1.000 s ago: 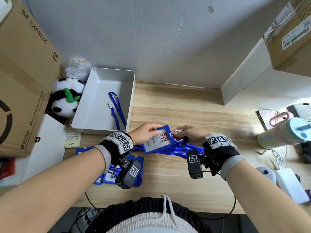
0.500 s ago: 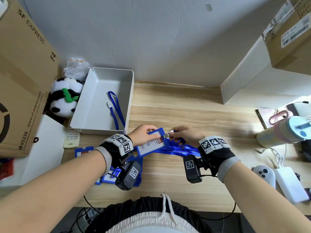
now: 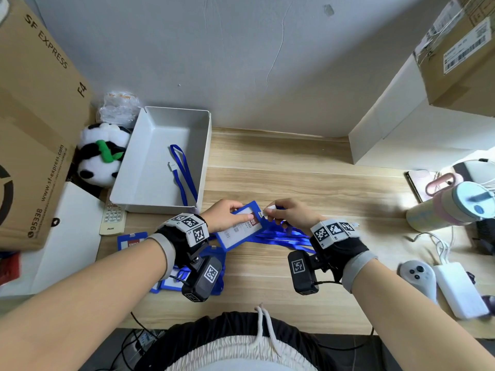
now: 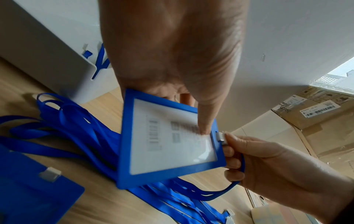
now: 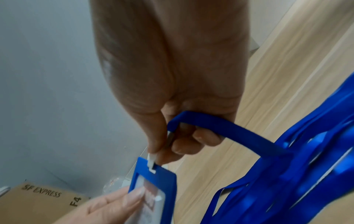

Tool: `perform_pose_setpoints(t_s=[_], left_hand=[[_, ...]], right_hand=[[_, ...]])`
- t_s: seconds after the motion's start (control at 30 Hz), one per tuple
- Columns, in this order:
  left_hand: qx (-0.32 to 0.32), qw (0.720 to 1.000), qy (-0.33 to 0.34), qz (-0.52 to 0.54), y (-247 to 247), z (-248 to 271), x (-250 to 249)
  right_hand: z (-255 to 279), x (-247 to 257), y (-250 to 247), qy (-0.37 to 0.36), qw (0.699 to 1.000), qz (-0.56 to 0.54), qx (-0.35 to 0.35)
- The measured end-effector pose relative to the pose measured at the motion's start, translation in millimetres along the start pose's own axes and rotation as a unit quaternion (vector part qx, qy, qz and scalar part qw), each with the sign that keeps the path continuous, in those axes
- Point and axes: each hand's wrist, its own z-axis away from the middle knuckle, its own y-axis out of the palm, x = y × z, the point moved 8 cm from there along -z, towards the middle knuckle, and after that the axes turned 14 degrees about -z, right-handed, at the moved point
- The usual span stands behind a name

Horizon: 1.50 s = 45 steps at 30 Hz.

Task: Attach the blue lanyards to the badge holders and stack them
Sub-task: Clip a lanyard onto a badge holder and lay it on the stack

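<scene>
My left hand (image 3: 227, 215) grips a blue badge holder (image 3: 239, 227) (image 4: 168, 145) above the desk, thumb on its clear window. My right hand (image 3: 288, 214) pinches the metal clip (image 4: 220, 138) (image 5: 152, 161) of a blue lanyard (image 5: 226, 130) at the slot in the holder's top edge. The lanyard strap loops under my right fingers down to a pile of blue lanyards (image 3: 284, 236) (image 4: 67, 130) on the desk. More blue badge holders (image 3: 171, 277) lie under my left wrist.
A white tray (image 3: 134, 188) at the back left holds one blue lanyard (image 3: 183, 174). A remote (image 3: 112, 218), a plush panda (image 3: 99, 153) and cardboard boxes stand at the left. A bottle (image 3: 450, 206), a controller (image 3: 417, 275) and a charger (image 3: 458, 290) lie at the right.
Both hands have drawn slightly nearer and lower. The right hand has brought the lanyard clip up to the slot at the holder's top edge.
</scene>
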Motion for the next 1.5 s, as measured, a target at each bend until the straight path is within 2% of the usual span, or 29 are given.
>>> perform_pose_setpoints(t_s=[0.17, 0.3, 0.47, 0.6, 0.7, 0.77, 0.9, 1.0, 1.13, 1.3, 1.4, 1.5], left_hand=[[-0.010, 0.998, -0.022, 0.063, -5, 3, 9], [-0.016, 0.981, -0.067, 0.184, -7, 2, 18], [-0.004, 0.946, -0.065, 0.319, -9, 3, 7], [-0.003, 0.945, -0.042, 0.324, -9, 3, -7], [-0.074, 0.935, -0.034, 0.346, -21, 2, -14], [-0.138, 0.905, -0.051, 0.399, -35, 2, -12], [-0.240, 0.837, -0.069, 0.487, -72, -1, -2], [-0.308, 0.805, -0.086, 0.499, -99, 0, 5], [-0.368, 0.792, -0.114, 0.474, -117, 0, 15], [-0.386, 0.787, -0.150, 0.458, -108, -3, 30], [-0.391, 0.784, -0.173, 0.449, -102, -4, 38], [-0.405, 0.774, -0.193, 0.447, -104, -7, 47]], right_hand=[[0, 9, -25, -0.067, 0.991, -0.034, -0.109], [2, 14, -44, -0.102, 0.976, -0.088, -0.172], [4, 12, -55, -0.093, 0.952, -0.212, -0.198], [5, 10, -52, -0.086, 0.938, -0.275, -0.195], [4, 10, -45, -0.093, 0.928, -0.330, -0.146], [5, 5, -44, -0.090, 0.937, -0.316, -0.122], [7, -18, -50, -0.024, 0.978, -0.173, -0.118], [9, -34, -78, 0.025, 0.980, -0.041, -0.193], [26, -42, -130, 0.034, 0.930, -0.015, -0.366], [62, -36, -177, 0.038, 0.842, -0.021, -0.538], [77, -34, -198, 0.009, 0.797, -0.068, -0.600], [87, -44, -216, 0.020, 0.760, -0.129, -0.637]])
